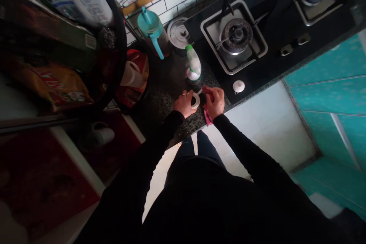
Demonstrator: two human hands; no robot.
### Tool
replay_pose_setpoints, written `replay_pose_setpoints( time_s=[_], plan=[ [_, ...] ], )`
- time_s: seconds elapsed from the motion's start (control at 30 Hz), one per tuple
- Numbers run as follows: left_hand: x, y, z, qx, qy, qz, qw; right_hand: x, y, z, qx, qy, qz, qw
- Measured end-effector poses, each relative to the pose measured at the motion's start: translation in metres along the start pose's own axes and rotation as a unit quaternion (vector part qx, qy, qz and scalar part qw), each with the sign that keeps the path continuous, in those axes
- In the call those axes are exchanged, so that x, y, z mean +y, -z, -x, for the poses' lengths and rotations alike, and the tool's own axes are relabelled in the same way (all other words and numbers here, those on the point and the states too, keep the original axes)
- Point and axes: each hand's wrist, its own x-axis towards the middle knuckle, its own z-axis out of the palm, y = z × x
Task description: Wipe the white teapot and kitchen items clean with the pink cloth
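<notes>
White cup (195,100) on counter, left hand (184,103) gripping, right hand (214,101) clutching pink cloth (207,116)

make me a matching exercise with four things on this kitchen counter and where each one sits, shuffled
Things:
1. white cup
2. pink cloth
3. spray bottle
4. teal jug

Places:
A. far left of the counter, by the tiled wall
B. between the left hand and the right hand
C. standing just behind the hands, beside the gas burner
D. under the right hand, hanging over the counter edge

Pairs: 1-B, 2-D, 3-C, 4-A
</notes>
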Motion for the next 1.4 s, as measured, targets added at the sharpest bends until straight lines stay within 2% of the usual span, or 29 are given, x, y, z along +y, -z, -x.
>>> replay_pose_setpoints(
  time_s=[0.1, 0.17, 0.3, 0.43, 0.5, 0.7, 0.77, 0.93, 1.07, 1.17, 1.23, 1.33, 1.4],
  plan=[
    [0.001, 0.0, -0.001, -0.003, 0.001, -0.008, 1.0, -0.011, -0.012, -0.013, -0.074, 0.084, 0.008, 0.994],
    [0.001, 0.001, -0.001, -0.014, 0.001, -0.014, 1.0, -0.015, -0.022, -0.018, -0.105, 0.092, 0.007, 0.99],
    [0.003, 0.004, -0.002, -0.031, 0.009, -0.019, 0.999, -0.015, -0.038, -0.022, -0.073, 0.046, -0.023, 0.996],
    [0.005, 0.005, -0.002, -0.027, 0.015, -0.021, 0.999, -0.012, -0.046, -0.031, -0.081, -0.082, -0.047, 0.992],
    [0.004, 0.004, -0.002, -0.022, 0.012, -0.025, 0.999, -0.011, -0.047, -0.031, -0.093, -0.118, -0.056, 0.987],
    [-0.004, -0.002, -0.001, -0.017, -0.004, -0.018, 1.0, -0.015, -0.047, -0.011, -0.032, -0.041, -0.053, 0.997],
    [-0.004, -0.003, -0.001, -0.014, -0.005, -0.02, 1.0, -0.015, -0.05, -0.011, -0.044, -0.045, -0.06, 0.996],
    [-0.003, -0.007, -0.004, -0.002, 0.019, -0.005, 1.0, -0.008, -0.06, -0.018, -0.106, -0.106, -0.121, 0.981],
    [-0.015, -0.015, -0.004, 0.047, 0.02, 0.078, 0.996, 0.001, -0.064, -0.014, -0.118, -0.087, -0.199, 0.969],
    [-0.028, -0.024, -0.001, 0.096, -0.026, 0.192, 0.976, 0.003, -0.062, -0.005, -0.109, -0.095, -0.332, 0.932],
    [-0.033, -0.03, 0.003, 0.119, -0.064, 0.274, 0.952, 0.0, -0.055, 0.002, -0.1, -0.127, -0.459, 0.873],
    [-0.031, -0.037, 0.01, 0.117, -0.09, 0.394, 0.907, -0.009, -0.038, 0.01, -0.103, -0.201, -0.608, 0.761],
    [-0.026, -0.037, 0.014, 0.095, -0.084, 0.466, 0.876, -0.015, -0.025, 0.01, -0.109, -0.24, -0.646, 0.717]
  ],
)
